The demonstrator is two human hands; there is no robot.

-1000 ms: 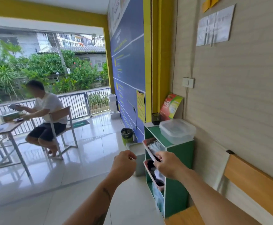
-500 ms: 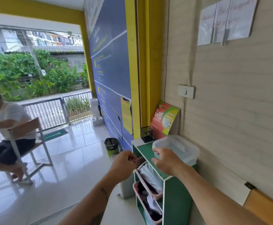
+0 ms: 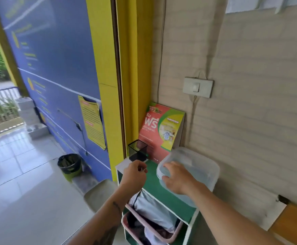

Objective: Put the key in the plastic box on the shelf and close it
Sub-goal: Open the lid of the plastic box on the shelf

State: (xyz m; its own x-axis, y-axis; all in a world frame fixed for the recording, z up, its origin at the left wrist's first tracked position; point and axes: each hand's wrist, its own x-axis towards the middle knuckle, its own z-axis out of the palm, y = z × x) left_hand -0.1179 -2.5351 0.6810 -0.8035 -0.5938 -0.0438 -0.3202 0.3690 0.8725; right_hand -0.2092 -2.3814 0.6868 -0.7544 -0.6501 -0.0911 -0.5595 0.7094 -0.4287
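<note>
A clear plastic box (image 3: 199, 167) with its lid on stands on top of the green shelf (image 3: 153, 183), against the wall. My right hand (image 3: 177, 177) rests on the near left corner of its lid, fingers spread over the edge. My left hand (image 3: 134, 174) hovers over the shelf top just left of the box, fingers pinched on a small dark thing (image 3: 143, 168) that looks like the key, mostly hidden in the fingers.
A black mesh pen cup (image 3: 137, 150) and a red-green leaflet (image 3: 161, 131) stand at the back of the shelf top. Pink baskets (image 3: 151, 225) with cloth fill the shelf below. A bin (image 3: 70, 165) sits on the floor to the left, a wooden bench (image 3: 292, 225) to the right.
I have come closer to the shelf. My right hand has moved forward onto the box lid, and my left hand has risen over the shelf top.
</note>
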